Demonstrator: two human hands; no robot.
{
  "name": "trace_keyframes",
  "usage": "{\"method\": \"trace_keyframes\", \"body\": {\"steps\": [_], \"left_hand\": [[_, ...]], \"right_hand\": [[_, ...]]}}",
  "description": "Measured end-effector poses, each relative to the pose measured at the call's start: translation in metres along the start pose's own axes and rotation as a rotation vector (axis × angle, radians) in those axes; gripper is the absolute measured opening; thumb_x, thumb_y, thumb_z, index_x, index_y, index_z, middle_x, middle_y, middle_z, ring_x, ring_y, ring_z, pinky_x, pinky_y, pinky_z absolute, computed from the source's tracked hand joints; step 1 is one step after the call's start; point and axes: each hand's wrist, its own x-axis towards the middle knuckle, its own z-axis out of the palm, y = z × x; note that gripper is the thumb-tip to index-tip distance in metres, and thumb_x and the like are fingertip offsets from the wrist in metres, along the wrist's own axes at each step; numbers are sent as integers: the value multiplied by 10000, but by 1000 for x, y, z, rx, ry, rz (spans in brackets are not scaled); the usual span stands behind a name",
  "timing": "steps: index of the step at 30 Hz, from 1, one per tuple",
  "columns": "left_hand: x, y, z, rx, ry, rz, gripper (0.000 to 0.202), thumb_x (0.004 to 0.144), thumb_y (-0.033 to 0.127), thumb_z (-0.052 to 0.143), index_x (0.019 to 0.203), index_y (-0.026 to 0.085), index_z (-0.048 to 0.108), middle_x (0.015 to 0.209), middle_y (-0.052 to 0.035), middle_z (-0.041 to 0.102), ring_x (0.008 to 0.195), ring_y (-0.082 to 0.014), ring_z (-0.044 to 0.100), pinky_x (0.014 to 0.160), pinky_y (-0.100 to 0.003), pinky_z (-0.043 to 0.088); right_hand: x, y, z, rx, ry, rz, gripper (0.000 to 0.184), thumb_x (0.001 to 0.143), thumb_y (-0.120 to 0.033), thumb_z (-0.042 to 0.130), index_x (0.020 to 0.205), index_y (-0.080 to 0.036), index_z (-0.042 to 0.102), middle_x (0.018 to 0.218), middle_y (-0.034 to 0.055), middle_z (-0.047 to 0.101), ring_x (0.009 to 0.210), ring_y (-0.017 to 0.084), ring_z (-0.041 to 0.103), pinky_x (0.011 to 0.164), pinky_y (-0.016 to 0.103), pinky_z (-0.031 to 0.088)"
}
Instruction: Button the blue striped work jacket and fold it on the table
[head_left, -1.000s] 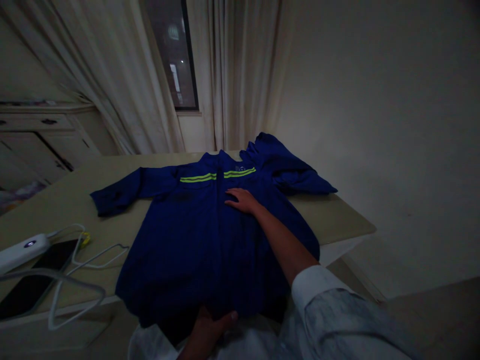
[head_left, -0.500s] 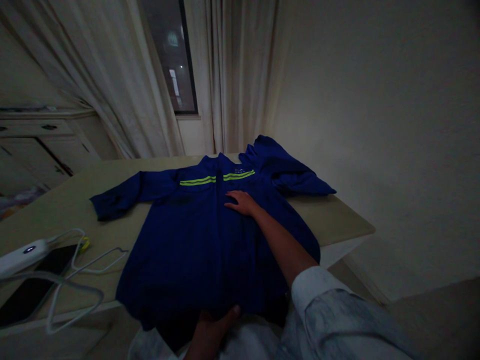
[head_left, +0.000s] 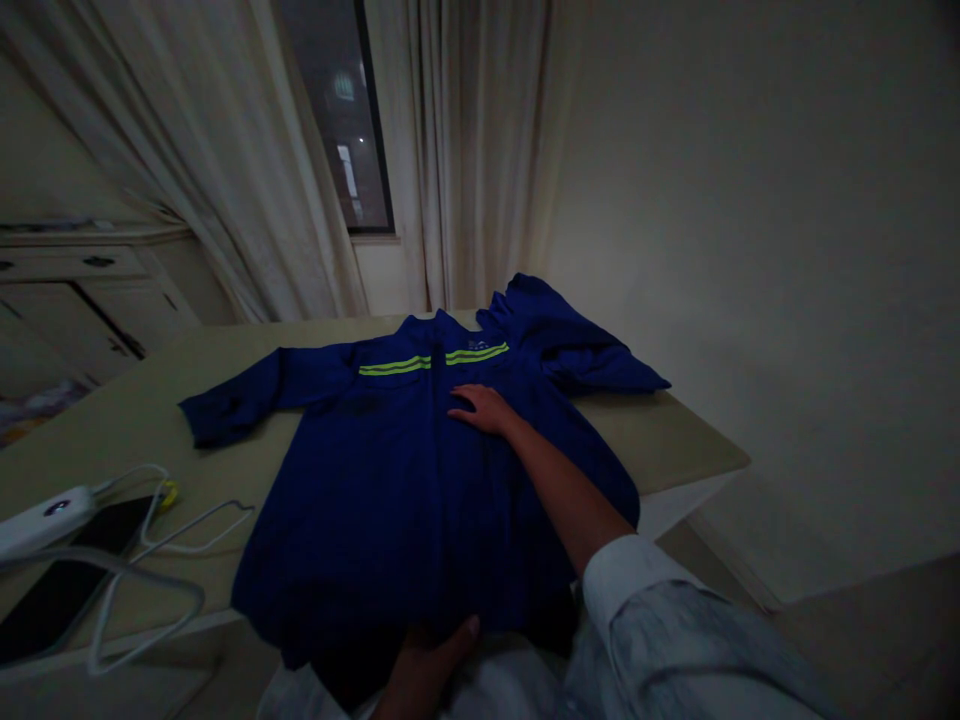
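Note:
A dark blue jacket point(head_left: 375, 490) lies spread front up on the table, with yellow-green stripes across its chest. One sleeve stretches to the left; the other is bunched and folded at the right. My right hand point(head_left: 484, 408) rests on the jacket front just below the stripes, fingers outstretched and apart. At the near edge, my left hand point(head_left: 427, 665) is at the bottom hem, its thumb in sight and its fingers hidden under the cloth. The hem hangs over the table's front edge.
On the left of the pale table point(head_left: 247, 470) lie a white power bank point(head_left: 45, 520), a dark phone point(head_left: 71, 590) and a looping white cable point(head_left: 199, 590). A wall point(head_left: 750, 250) rises on the right. Behind are curtains point(head_left: 480, 150), a window point(head_left: 345, 130) and a cabinet point(head_left: 82, 270).
The view has shifted very slightly. Both hands and the jacket stay where they were.

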Motion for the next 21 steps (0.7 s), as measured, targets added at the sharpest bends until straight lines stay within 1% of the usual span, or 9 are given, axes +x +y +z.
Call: {"method": "trace_keyframes", "body": {"steps": [2,7,11,14,16,18,21], "left_hand": [[2,-3,0,-10,-11,30,708,623,533,887,1160,105,719,1291,-231,714,1330,-362,606,1154,-388,471],[10,-13,2,-20,-42,28,731,637,618,855,1137,100,726,1198,-226,755,1239,-375,669,1104,-411,520],[15,-21,3,-30,24,75,763,602,636,858,1119,91,727,1246,-240,732,1258,-377,656,1131,-397,493],[17,-26,4,-79,7,121,760,605,633,842,1130,97,720,1255,-238,728,1262,-374,654,1137,-398,487],[18,-29,6,-100,2,159,762,612,610,837,1168,107,706,1313,-231,702,1301,-362,628,1154,-387,470],[19,-31,7,-96,24,190,785,616,594,835,1212,105,687,1366,-229,671,1351,-354,588,1186,-379,434],[21,-34,7,-87,25,198,794,625,597,821,1220,92,677,1361,-241,670,1369,-367,569,1193,-392,422]], "right_hand": [[0,0,0,-2,3,-3,585,971,-611,599,1431,-248,604,1519,104,566,1398,303,518,1151,506,390],[1,2,2,-4,9,-9,585,966,-626,596,1424,-262,610,1512,100,573,1390,298,528,1149,496,396],[0,3,2,-9,19,-19,577,969,-611,602,1421,-252,611,1509,99,577,1389,298,529,1150,493,399],[0,3,2,-10,21,-21,573,969,-609,603,1420,-255,611,1508,96,578,1384,298,533,1146,498,400],[0,3,2,-7,18,-22,580,970,-616,596,1423,-253,608,1509,97,576,1383,296,534,1147,497,399],[1,4,3,-5,13,-19,590,969,-627,588,1428,-255,605,1515,98,570,1385,296,531,1148,496,398],[1,4,4,-4,11,-10,590,968,-630,588,1431,-265,603,1521,94,565,1394,292,522,1152,494,393]]}}
